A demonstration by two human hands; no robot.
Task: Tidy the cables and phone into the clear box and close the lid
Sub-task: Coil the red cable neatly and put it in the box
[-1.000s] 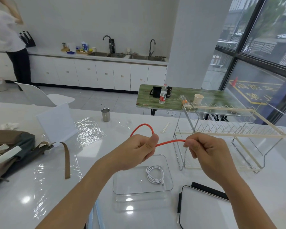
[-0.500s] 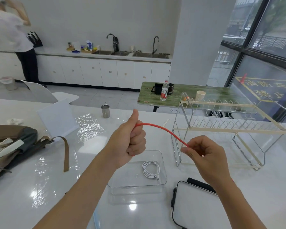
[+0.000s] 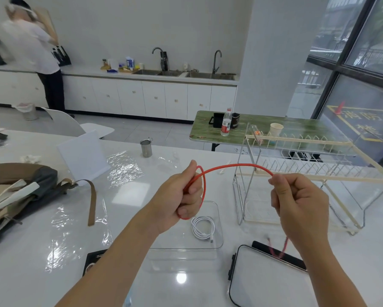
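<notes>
Two cables belong in the box, and by the look of it only one is put away, so I judge the job under halfway done. The glossy white table carries everything, and the clear box, a shallow hard-plastic tray with rounded corners, sits open near its front edge. To the right of the box, nearer the front edge, lies what looks like the lid, a flat clear panel with a dark rim, still off. Peeping out from behind the lid's far edge is a flat black slab; I take it for the phone, though too little shows to be sure, and it is not yet in the box. Above the box the left hand is curled round the red cable, gripping a loop of it that hangs down past the knuckles. The right hand pinches the same cable between thumb and fingertips, so a smooth, thin, rubbery span arches between the hands, while the loose tail dangles over the lid. The white cable already lies inside the box in a neat small coil, towards its right wall. Left to do: finish coiling the red cable, drop it in, add the phone, shut the lid.
</notes>
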